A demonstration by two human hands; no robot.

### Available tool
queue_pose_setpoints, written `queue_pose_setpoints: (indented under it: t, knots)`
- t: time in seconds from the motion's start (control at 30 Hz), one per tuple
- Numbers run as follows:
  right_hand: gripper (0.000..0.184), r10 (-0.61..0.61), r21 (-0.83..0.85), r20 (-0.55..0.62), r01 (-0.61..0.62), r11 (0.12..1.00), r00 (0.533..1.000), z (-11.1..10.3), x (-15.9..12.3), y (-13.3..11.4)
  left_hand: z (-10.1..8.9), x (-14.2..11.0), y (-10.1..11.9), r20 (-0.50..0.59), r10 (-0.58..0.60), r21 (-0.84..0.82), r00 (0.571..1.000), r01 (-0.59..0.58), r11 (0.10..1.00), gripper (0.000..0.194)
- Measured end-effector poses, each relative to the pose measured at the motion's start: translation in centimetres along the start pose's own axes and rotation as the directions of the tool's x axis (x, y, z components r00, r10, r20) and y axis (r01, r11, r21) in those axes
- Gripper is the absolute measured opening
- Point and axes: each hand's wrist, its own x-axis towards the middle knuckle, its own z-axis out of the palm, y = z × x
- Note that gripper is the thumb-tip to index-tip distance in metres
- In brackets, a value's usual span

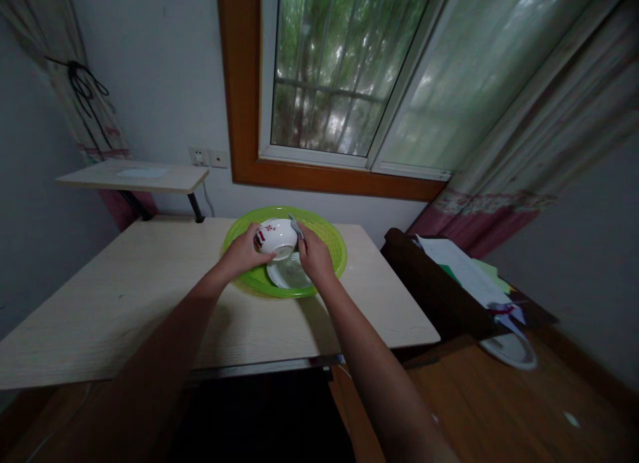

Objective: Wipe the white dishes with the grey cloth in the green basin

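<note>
My left hand (243, 251) grips the left side of a white bowl (280, 234) with a red pattern. The bowl is tilted on its side, its foot turned towards me. Against its right edge, my right hand (314, 253) is closed around a slim grey item (296, 227); its exact kind is too small to make out. Both hands are over a round, bright green plastic basket (340, 245). Inside the basket, a pale dish (287, 274) lies below the bowl, partly covered by my right hand.
The basket stands on a light wooden table (144, 297) near the window wall. A small raised shelf (172, 177) is at the back left. To the right, papers (456, 270) lie on a dark brown piece of furniture (424, 287). A white round object (512, 350) is low at the right.
</note>
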Motion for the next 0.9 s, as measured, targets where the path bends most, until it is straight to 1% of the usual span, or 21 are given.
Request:
queue_pose_setpoints:
  t: [0.07, 0.13, 0.27, 0.37, 0.4, 0.47, 0.53, 0.6, 0.67, 0.7, 0.8, 0.9]
  knots:
    - [0.047, -0.083, 0.000, 0.001, 0.083, 0.997, 0.997, -0.1, -0.1, 0.0, 0.0, 0.0, 0.0, -0.004, 0.008, 0.003, 1.000, -0.008, 1.000, 0.065]
    - [0.050, -0.186, 0.012, 0.013, 0.186, 0.983, 0.982, -0.2, -0.1, -0.1, 0.0, 0.0, 0.0, 0.007, 0.012, -0.005, 1.000, -0.012, 1.000, 0.063]
    - [0.053, -0.374, 0.060, 0.066, 0.371, 0.927, 0.925, -0.4, -0.2, -0.9, 0.0, -0.1, 0.1, 0.021, 0.027, -0.059, 0.999, -0.026, 0.998, 0.059]
    - [0.049, -0.458, 0.084, 0.099, 0.451, 0.889, 0.884, -0.6, -0.3, -1.8, 0.1, 0.0, 0.2, 0.016, 0.029, -0.072, 0.999, -0.028, 0.997, 0.055]
    - [0.049, -0.464, 0.083, 0.100, 0.457, 0.886, 0.880, -0.7, -0.3, -2.0, 0.1, 0.0, 0.1, 0.013, 0.025, -0.077, 1.000, -0.024, 0.997, 0.055]
    - [0.049, -0.435, 0.064, 0.089, 0.431, 0.900, 0.896, -0.8, -0.3, -2.2, 0.1, 0.2, 0.0, 0.005, 0.013, -0.099, 1.000, -0.013, 0.995, 0.056]
    - [0.046, -0.353, 0.033, 0.055, 0.351, 0.936, 0.934, -0.8, -0.3, -2.1, 0.1, 0.4, -0.2, -0.009, -0.006, -0.119, 1.000, 0.005, 0.993, 0.057]
    - [0.043, -0.244, 0.009, -0.001, 0.244, 0.970, 0.970, -0.8, -0.2, -1.7, 0.1, 0.5, -0.3, -0.028, -0.037, -0.119, 0.999, 0.033, 0.992, 0.059]
    - [0.041, -0.166, 0.010, -0.031, 0.166, 0.986, 0.986, -0.6, -0.1, -1.2, 0.0, 0.5, -0.3, -0.049, -0.068, -0.109, 0.997, 0.062, 0.992, 0.061]
    - [0.041, -0.146, 0.016, -0.030, 0.147, 0.989, 0.989, -0.5, 0.0, -0.9, -0.1, 0.5, -0.2, -0.055, -0.081, -0.104, 0.995, 0.075, 0.992, 0.061]
    - [0.044, -0.139, 0.016, -0.008, 0.139, 0.990, 0.990, -0.2, 0.0, -0.5, -0.3, 0.5, -0.1, -0.051, -0.100, -0.101, 0.994, 0.094, 0.990, 0.061]
    - [0.044, -0.186, -0.007, -0.002, 0.186, 0.982, 0.983, -0.2, 0.0, -0.6, -0.2, 0.6, -0.2, -0.040, -0.087, -0.116, 0.995, 0.082, 0.990, 0.060]
